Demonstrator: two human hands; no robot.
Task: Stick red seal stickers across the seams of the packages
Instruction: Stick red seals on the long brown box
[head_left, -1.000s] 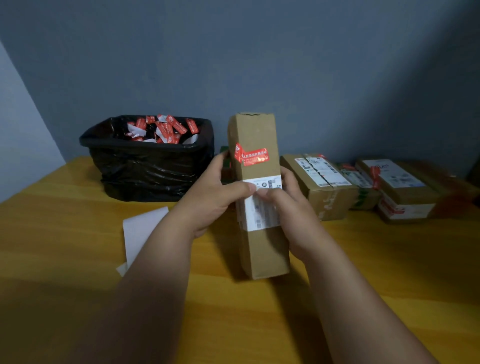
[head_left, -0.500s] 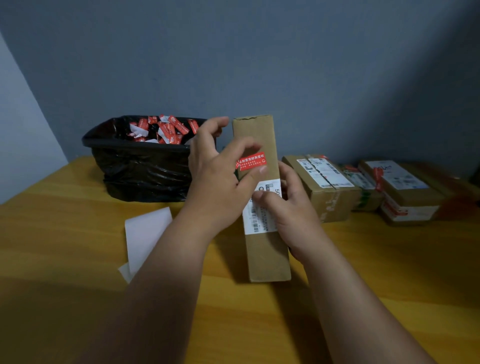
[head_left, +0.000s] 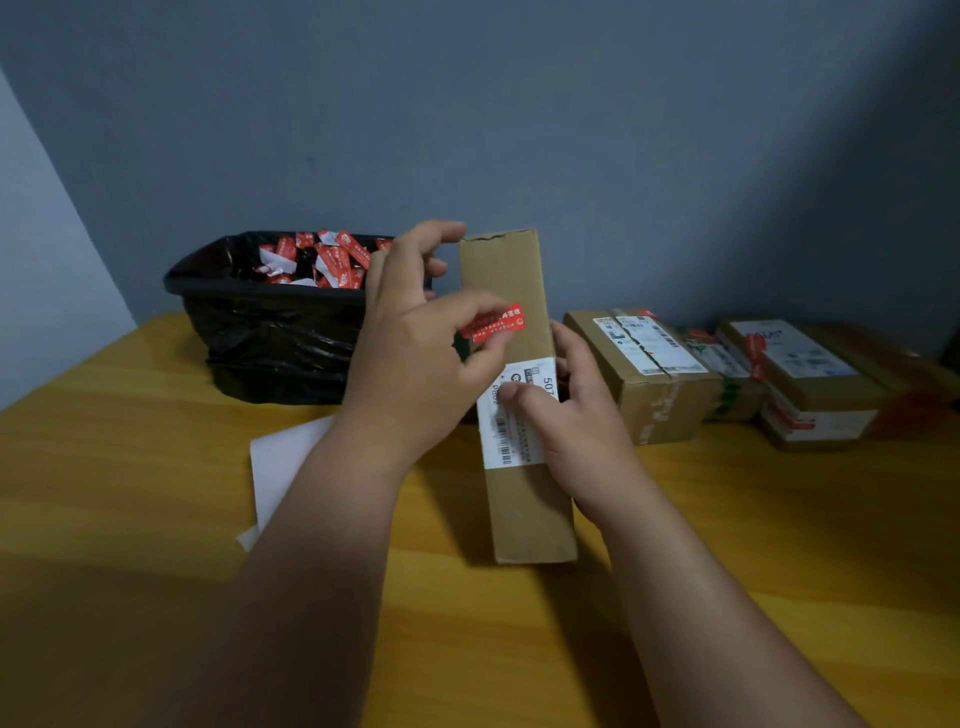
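The red sticker (head_left: 496, 323) lies crosswise on the upper front of the tall box (head_left: 511, 395), its left end wrapping the box's left edge, its long axis across the box's upright length. The left hand (head_left: 415, 358) is on it, thumb and forefinger pinching or pressing that left end, I can't tell which, other fingers loosely spread above. The right hand (head_left: 576, 415) grips the box lower at the white label (head_left: 514, 415), steadying it upright on the table (head_left: 156, 467); smoothing leftward round the edge looks like the left hand's job.
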